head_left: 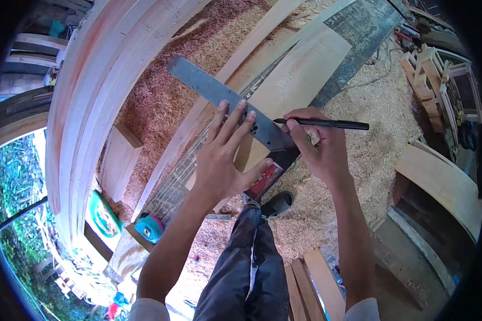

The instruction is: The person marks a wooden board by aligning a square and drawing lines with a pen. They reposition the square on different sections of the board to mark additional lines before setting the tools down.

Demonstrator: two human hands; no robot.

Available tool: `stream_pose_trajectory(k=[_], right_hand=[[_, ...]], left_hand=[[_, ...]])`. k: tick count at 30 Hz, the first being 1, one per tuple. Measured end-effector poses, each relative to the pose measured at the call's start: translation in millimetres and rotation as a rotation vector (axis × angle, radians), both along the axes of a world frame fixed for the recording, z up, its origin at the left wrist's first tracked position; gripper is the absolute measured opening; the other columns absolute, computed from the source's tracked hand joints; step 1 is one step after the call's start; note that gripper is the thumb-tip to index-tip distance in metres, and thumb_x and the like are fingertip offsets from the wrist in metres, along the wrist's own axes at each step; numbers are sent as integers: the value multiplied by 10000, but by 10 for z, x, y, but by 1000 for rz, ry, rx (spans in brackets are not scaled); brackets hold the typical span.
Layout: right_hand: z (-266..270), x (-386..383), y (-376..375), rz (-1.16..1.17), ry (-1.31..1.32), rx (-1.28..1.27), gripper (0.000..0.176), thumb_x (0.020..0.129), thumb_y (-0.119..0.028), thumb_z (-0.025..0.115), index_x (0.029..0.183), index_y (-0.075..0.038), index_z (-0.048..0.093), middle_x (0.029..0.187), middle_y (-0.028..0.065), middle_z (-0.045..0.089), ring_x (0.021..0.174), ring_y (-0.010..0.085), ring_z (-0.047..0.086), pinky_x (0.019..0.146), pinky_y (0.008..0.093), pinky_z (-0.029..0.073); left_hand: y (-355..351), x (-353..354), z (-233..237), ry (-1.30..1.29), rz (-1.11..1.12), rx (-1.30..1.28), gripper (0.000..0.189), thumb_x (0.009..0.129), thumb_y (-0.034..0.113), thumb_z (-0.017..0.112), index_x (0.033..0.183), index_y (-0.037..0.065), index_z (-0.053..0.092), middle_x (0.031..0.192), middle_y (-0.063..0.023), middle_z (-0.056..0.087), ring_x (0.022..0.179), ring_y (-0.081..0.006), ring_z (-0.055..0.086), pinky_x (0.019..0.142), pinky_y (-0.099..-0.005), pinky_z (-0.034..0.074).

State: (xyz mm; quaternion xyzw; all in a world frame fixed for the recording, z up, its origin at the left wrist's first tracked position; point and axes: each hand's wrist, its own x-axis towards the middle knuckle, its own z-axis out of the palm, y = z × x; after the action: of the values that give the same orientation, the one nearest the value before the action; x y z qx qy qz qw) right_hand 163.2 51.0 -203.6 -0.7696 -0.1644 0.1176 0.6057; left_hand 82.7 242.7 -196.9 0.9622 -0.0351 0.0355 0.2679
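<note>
A metal try square (206, 84) with a dark stock lies slanted across a pale wooden board (300, 72). My left hand (219, 144) holds it against the board, fingers spread over the blade and thumb stretched toward the stock. Pinched in my right hand (321, 142) is a black pen (337, 124), its tip pointing left close to the blade's edge. The board's near part is partly hidden beneath the square and my left hand. It rests on a long, dark, worn bench plank (359, 32).
Long curved timbers (99, 101) rise on the left. A teal tape measure (149, 228) and a green-rimmed container (103, 214) sit at lower left. Wood shavings (369, 166) cover the ground. A curved wooden panel (439, 182) and stacked wooden pieces (426, 80) stand at right.
</note>
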Motion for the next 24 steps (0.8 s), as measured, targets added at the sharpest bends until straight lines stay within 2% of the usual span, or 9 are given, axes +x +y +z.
stream_pose_trajectory(k=[3, 6, 8, 10, 12, 14, 16, 21, 24], right_hand=[[-28, -54, -227, 34, -59, -9, 124, 900, -76, 626, 979, 17, 646, 878, 125, 676, 765, 162, 683, 672, 277, 530], [-63, -274, -495, 166, -30, -237, 115, 906, -41, 604, 998, 14, 647, 863, 114, 673, 733, 145, 674, 648, 254, 527], [-186, -484, -510, -181, 305, 34, 139, 920, -13, 568, 1034, 1, 646, 850, 91, 673, 701, 127, 659, 638, 239, 532], [-156, -625, -411, -240, 399, 123, 190, 945, -13, 539, 1114, -21, 625, 879, 45, 658, 751, 105, 635, 665, 242, 539], [-89, -792, -116, -396, 704, 428, 195, 970, -53, 535, 1154, -31, 593, 906, 24, 633, 818, 97, 620, 699, 250, 539], [-97, -958, 80, -403, 657, 410, 193, 955, -62, 586, 1142, -15, 579, 931, 11, 613, 863, 79, 602, 736, 229, 518], [-23, -1053, 250, -426, 573, 240, 199, 924, -58, 641, 1104, 3, 583, 915, 9, 618, 844, 67, 602, 748, 205, 494], [39, -1275, 295, -478, 825, 315, 229, 908, -96, 683, 1095, 6, 597, 939, 13, 643, 836, 49, 595, 726, 186, 475], [55, -1341, 317, -493, 794, 331, 218, 913, -102, 679, 1085, 10, 605, 927, 17, 650, 833, 47, 597, 728, 189, 477]], left_hand=[[11, 4, 9, -2, 2, 25, 809, 714, 481, 770, 1368, 75, 521, 1486, -130, 417, 1421, -366, 291, 1119, -492, 323], [-8, 1, 1, 0, -4, 7, 817, 712, 474, 775, 1378, 83, 512, 1491, -129, 410, 1424, -367, 283, 1121, -498, 317], [-12, 6, 3, -22, 19, 3, 763, 709, 457, 767, 1324, 60, 553, 1455, -117, 457, 1403, -360, 325, 1124, -475, 312], [-6, -9, -11, -26, 22, 25, 766, 709, 456, 770, 1325, 60, 548, 1461, -119, 449, 1406, -361, 318, 1130, -499, 278], [-18, -38, -10, -31, 17, 41, 770, 708, 456, 773, 1326, 59, 542, 1467, -122, 440, 1409, -362, 311, 1137, -522, 244], [-37, -126, 21, -19, 51, 38, 771, 708, 443, 778, 1334, 67, 531, 1477, -130, 424, 1413, -366, 299, 1141, -544, 194], [-46, -233, -6, -22, 63, 43, 773, 707, 436, 778, 1341, 70, 526, 1476, -134, 424, 1414, -371, 296, 1143, -538, 197], [-8, -425, 69, 65, 53, 83, 815, 725, 455, 776, 1378, 61, 488, 1490, -169, 390, 1423, -399, 264, 1146, -531, 221], [1, -498, 89, 86, 47, 101, 825, 729, 451, 774, 1389, 53, 478, 1495, -175, 382, 1429, -398, 253, 1149, -541, 207]])
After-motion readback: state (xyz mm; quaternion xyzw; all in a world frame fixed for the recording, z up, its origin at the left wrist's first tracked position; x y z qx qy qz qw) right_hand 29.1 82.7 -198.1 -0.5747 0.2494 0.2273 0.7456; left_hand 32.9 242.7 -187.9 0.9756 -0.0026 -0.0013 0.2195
